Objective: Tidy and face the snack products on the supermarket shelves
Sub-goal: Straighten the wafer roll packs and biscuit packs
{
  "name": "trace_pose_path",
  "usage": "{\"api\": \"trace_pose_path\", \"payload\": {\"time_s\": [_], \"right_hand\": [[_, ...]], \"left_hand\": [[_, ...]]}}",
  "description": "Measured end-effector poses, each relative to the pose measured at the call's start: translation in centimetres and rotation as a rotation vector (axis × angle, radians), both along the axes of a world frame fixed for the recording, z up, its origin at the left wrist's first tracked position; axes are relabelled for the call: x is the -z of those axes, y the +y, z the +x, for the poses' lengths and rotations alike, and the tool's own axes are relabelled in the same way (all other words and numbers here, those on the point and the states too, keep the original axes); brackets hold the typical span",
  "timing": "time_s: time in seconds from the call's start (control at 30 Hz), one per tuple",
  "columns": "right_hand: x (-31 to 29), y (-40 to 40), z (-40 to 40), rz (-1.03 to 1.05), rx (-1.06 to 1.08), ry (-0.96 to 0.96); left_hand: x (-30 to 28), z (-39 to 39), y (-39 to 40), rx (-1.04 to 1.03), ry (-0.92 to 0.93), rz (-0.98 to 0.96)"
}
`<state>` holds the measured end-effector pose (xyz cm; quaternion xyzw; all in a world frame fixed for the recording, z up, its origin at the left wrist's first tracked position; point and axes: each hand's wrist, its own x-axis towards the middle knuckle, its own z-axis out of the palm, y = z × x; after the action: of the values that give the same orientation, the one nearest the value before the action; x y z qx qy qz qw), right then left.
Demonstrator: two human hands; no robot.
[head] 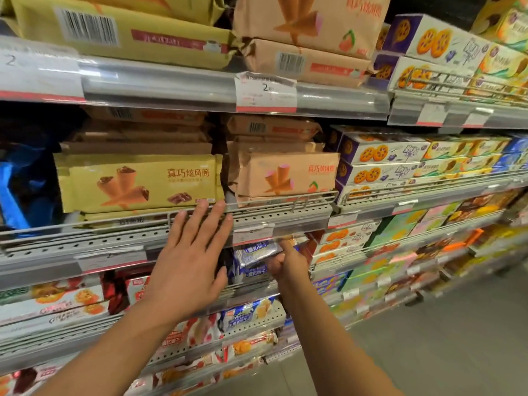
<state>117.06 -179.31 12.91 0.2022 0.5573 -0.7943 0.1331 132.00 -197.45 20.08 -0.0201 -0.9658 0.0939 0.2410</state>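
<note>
The right hand [288, 260] has its grip closed on a blue-and-white snack packet [253, 257] at the front of the shelf just under the perforated grey shelf edge [257, 218]; its fingers curl round the packet's right end, and the shelf's clear price strip hides the fingertips and the packet's top. The left hand [191, 261] is spread flat with straight fingers, holding nothing, its fingertips [203, 204] reaching the wire front rail [285, 199] of the shelf above; whether they press the rail or only hover in front of it cannot be told. The palm covers the left part of the blue-and-white packet and the goods behind it. Just above the left fingertips lies a yellow cone-wafer packet [137, 181] printed 真巧炫风筒, face out, resting on more of the same, with brown packets stacked behind it. Beside it to the right, a peach packet [288, 175] of the same brand leans against the rail, slightly askew, with a narrow dark gap between the two stacks. The top shelf carries the same yellow and peach packets with barcodes showing, cut off by the frame's upper edge; a price tag [266, 92] there reads 2, the smaller print blurred. To the right run rows of purple-and-white cookie boxes [380, 152], their writing too smeared to read. Grey aisle floor [457, 338] lies open at lower right.
</note>
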Motion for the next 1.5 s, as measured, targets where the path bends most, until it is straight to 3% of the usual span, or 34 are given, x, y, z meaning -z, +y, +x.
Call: {"api": "trace_pose_path", "payload": {"time_s": [0.3, 0.53, 0.67, 0.77, 0.87, 0.93, 1.0, 1.03, 1.1, 1.17, 1.23, 1.3, 1.4, 1.5], "right_hand": [[0.6, -2.4, -4.8, 0.06, -0.069, -0.041], [-0.7, -1.6, -3.7, 0.253, -0.168, 0.089], [-1.2, -1.4, -4.5, 0.323, -0.211, -0.005], [-0.4, -0.2, -4.4, 0.385, -0.203, 0.032], [1.7, 1.3, -3.5, 0.51, -0.255, 0.198], [0.4, 1.7, -0.5, 0.767, -0.315, 0.381], [-0.9, 1.6, 2.4, 1.115, -0.333, 0.72], [-1.6, 1.4, 3.8, 1.187, -0.309, 0.95], [-3.3, 0.7, 6.5, 1.169, -0.274, 1.401], [-4.3, -0.4, 7.3, 1.148, -0.218, 1.663], [-5.4, -1.8, 7.6, 1.101, -0.185, 1.747], [-5.9, -2.8, 7.4, 1.165, -0.302, 1.764], [-6.4, -3.4, 7.2, 1.388, -0.531, 1.628], [-6.4, -3.9, 7.3, 1.467, -0.549, 1.582]], "left_hand": [[0.0, -0.3, 0.8, -0.033, -0.038, 0.065], [0.0, -0.5, 0.8, -0.031, -0.022, 0.06], [-0.1, -0.4, 1.2, -0.048, -0.021, 0.094], [-0.3, -0.3, 1.4, -0.052, -0.013, 0.104], [-0.2, -0.3, 1.4, -0.041, 0.004, 0.108], [-0.2, -0.3, 1.4, -0.036, 0.029, 0.112], [-0.2, -0.4, 1.4, -0.032, 0.053, 0.122], [-0.2, -0.5, 1.4, -0.03, 0.07, 0.13], [-0.5, -0.7, 1.6, -0.013, 0.129, 0.157], [-1.0, -0.9, 1.5, 0.012, 0.214, 0.214], [-1.8, -1.0, 1.0, 0.043, 0.271, 0.319], [-2.5, -0.9, 0.5, 0.085, 0.273, 0.41], [-2.5, 0.2, -0.4, 0.158, 0.237, 0.43], [-2.4, 2.8, -1.4, 0.107, 0.279, 0.43]]}}
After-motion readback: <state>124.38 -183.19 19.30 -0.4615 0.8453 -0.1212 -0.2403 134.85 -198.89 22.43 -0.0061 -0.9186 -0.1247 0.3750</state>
